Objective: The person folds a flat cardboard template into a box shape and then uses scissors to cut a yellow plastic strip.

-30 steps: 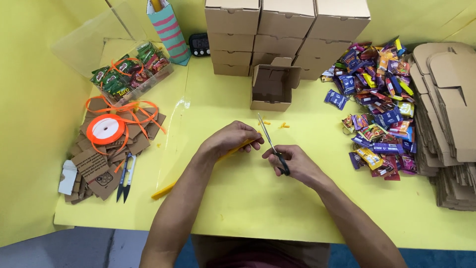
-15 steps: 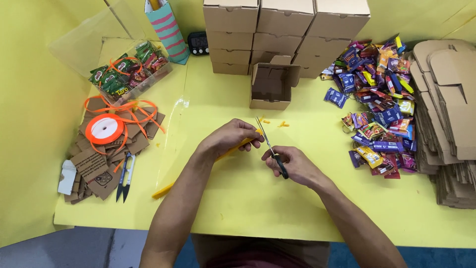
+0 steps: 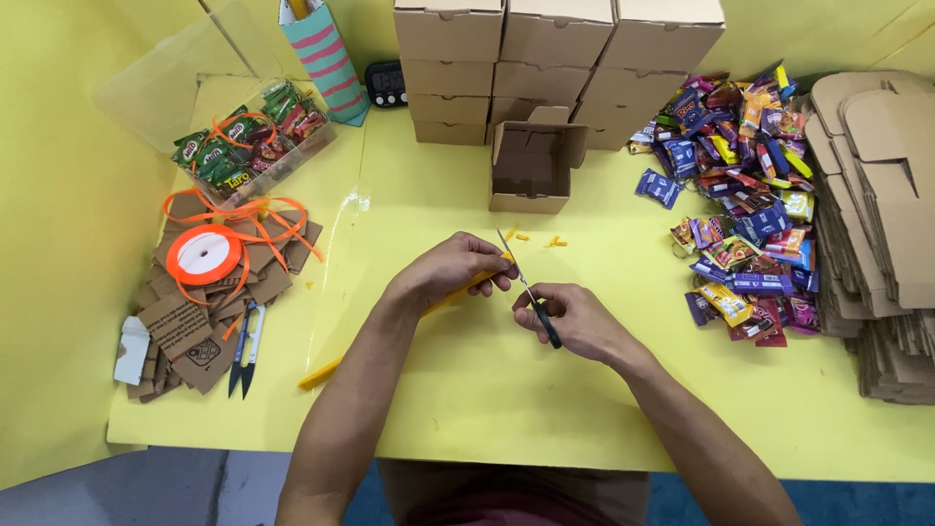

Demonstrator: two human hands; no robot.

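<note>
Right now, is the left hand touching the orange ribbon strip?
Touching. The head view shows the left hand pinching the orange ribbon strip at its upper end, next to the scissors held by the right hand.

Both my forearms reach in from the bottom edge and angle toward each other, meeting near the middle. My left hand (image 3: 453,271) lies palm down, knuckles up, its fingers (image 3: 492,276) curled inward and pinched together at the tips. My right hand (image 3: 575,321) sits just beside it, slightly lower, turned with the thumb side toward the left hand, its fingers closed in a loose fist. Both wrists are nearly straight, the elbows out of view.
</note>
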